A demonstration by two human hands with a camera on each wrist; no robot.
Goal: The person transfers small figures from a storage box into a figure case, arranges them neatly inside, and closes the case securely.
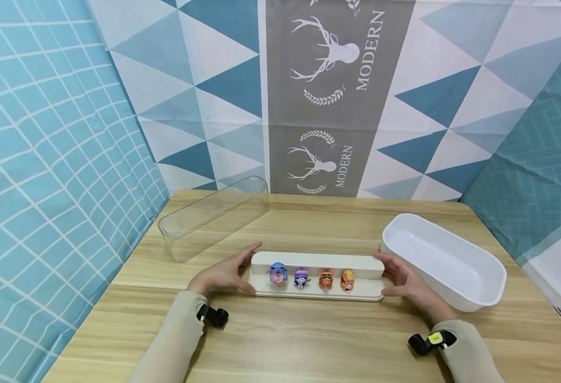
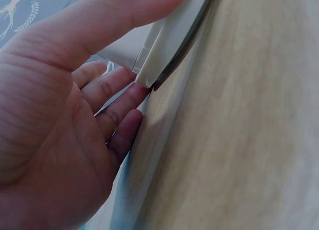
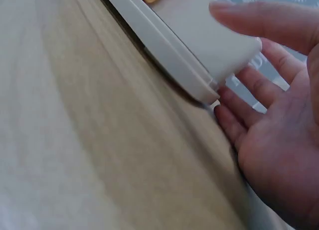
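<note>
A long off-white stepped display stand (image 1: 316,261) lies crosswise on the table. Along its lower step stand several small figurines: a blue one with sunglasses (image 1: 277,272), a purple one (image 1: 301,277), an orange striped one (image 1: 326,279) and a yellow-orange one (image 1: 348,280). My left hand (image 1: 223,272) holds the left end of the stand, thumb at the front and fingers around the end. At the opposite end my right hand (image 1: 407,281) holds it likewise. Each wrist view shows a corner of the stand (image 2: 167,45) between thumb and fingers, close to the tabletop.
A clear plastic box-shaped cover (image 1: 227,229) sits at the back left of the wooden table (image 1: 318,346). Close beyond my right hand, a white oblong tub (image 1: 452,266) stands at the right. Patterned cloth (image 1: 309,111) hangs behind the table's back edge.
</note>
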